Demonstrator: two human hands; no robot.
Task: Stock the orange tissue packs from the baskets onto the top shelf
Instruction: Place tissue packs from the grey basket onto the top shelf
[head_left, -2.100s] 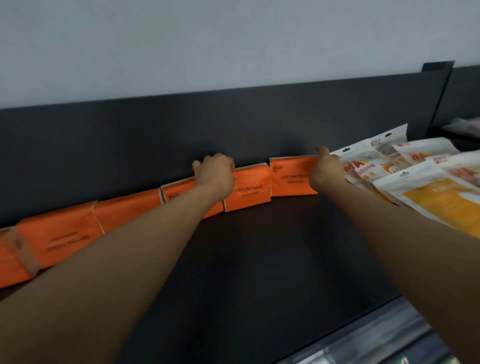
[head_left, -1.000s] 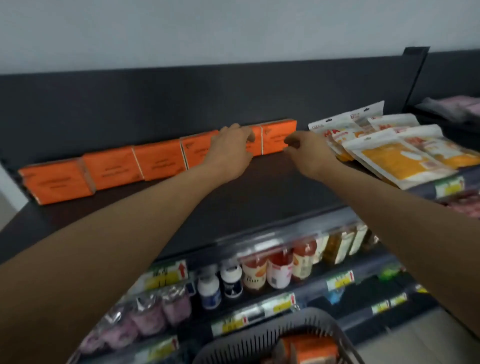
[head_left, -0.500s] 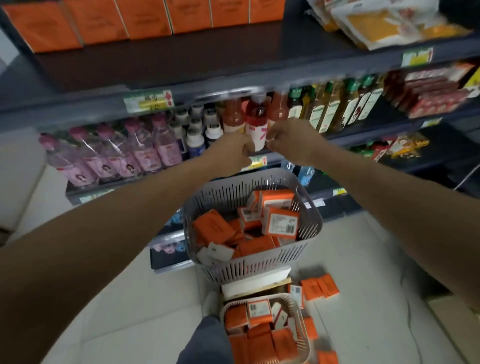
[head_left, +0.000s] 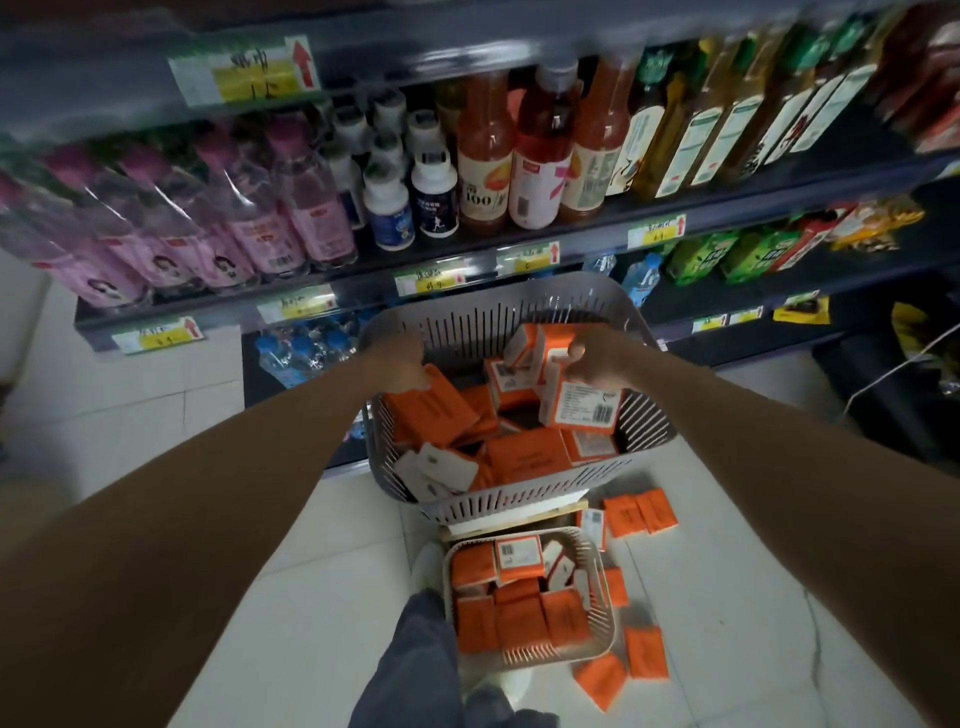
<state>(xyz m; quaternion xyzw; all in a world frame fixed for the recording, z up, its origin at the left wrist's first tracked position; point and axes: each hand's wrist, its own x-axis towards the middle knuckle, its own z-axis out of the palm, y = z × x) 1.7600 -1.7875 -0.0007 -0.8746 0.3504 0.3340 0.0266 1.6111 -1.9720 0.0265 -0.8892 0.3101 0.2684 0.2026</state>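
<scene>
Orange tissue packs (head_left: 524, 457) lie jumbled in the grey slotted basket (head_left: 498, 312) at frame centre, with more in the cream basket (head_left: 605, 587) below it and loose on the floor tiles (head_left: 727, 597) at lower right. I note the right hand (head_left: 597, 358) curled round the top of a tilted barcode-side pack (head_left: 582, 408) at the grey basket's right side. Left hand (head_left: 397, 364) sits knuckles-up against the upper corner of a flat orange pack (head_left: 431, 410) at the basket's left; I cannot tell whether it grips.

Orange tissue packs (head_left: 431, 410) (white barcode backs), grey slotted basket (head_left: 498, 304), pink bottles (head_left: 270, 208), white floor (head_left: 156, 415)
</scene>
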